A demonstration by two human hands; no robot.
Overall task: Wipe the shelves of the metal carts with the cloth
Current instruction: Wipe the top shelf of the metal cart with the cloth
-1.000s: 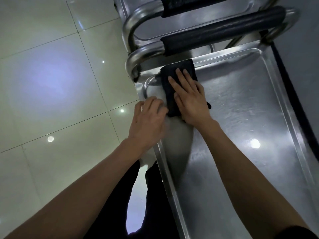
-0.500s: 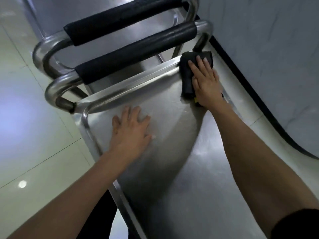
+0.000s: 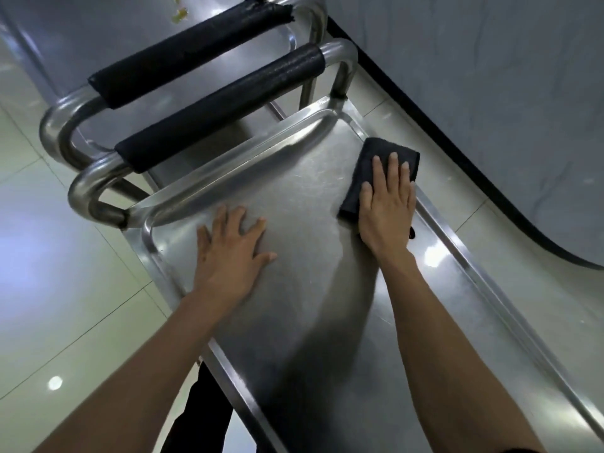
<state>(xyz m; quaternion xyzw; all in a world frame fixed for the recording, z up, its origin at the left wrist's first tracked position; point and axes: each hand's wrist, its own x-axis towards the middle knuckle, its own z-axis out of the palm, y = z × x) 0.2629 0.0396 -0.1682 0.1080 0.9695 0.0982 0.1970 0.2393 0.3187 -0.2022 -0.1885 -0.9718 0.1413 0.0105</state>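
R hand [image 3: 385, 204]: flat, fingers straight, pressing cloth [image 3: 366, 171] at frame centre-right.
L hand [image 3: 230, 248]: spread flat on shelf [image 3: 294, 289].
Progress: top shelf mid-wipe (others unseen).

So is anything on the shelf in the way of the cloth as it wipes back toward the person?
Nothing visible. The right hand presses the cloth flat by the shelf's right rim; the left hand rests off to the side.

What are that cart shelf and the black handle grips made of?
The cart shelf looks like stainless steel: a brushed, reflective grey with fine scratches. The handle grips look like matte black foam or rubber sleeves, with a torn end on the farther one; which of the two is unclear.
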